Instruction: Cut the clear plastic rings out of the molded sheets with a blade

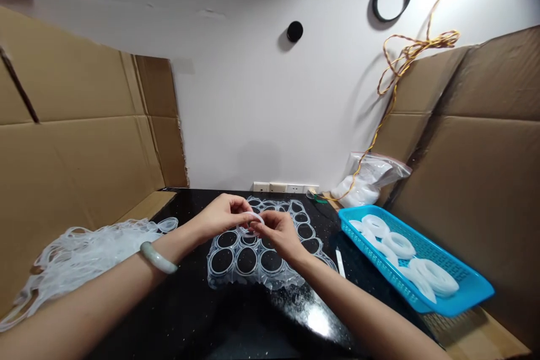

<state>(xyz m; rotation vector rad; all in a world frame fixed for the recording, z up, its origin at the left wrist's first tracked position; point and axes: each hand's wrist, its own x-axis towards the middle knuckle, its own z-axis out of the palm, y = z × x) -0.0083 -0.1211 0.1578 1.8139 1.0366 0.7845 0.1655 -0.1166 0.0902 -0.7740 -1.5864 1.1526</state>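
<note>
Between my two hands is a small white translucent ring (255, 217), raised over the table. The fingers of my left hand (228, 216) pinch its left side; a pale bangle (158, 257) circles that wrist. My right hand (279, 232) pinches the ring's right side, with the fingertips of both hands close together. Below them lies a clear sheet (247, 260) with rows of round holes, partly hidden by my hands. Left of my left forearm is a heap of translucent strips and loops (99, 250).
A blue basket (468, 287) at the right holds several white rings (434, 277). A white stick-like tool (340, 262) lies beside it. Behind stand a plastic bag (367, 177) and wall sockets (287, 187). Cardboard walls (84, 90) flank the black table (185, 315); a yellow cord (405, 62) hangs right.
</note>
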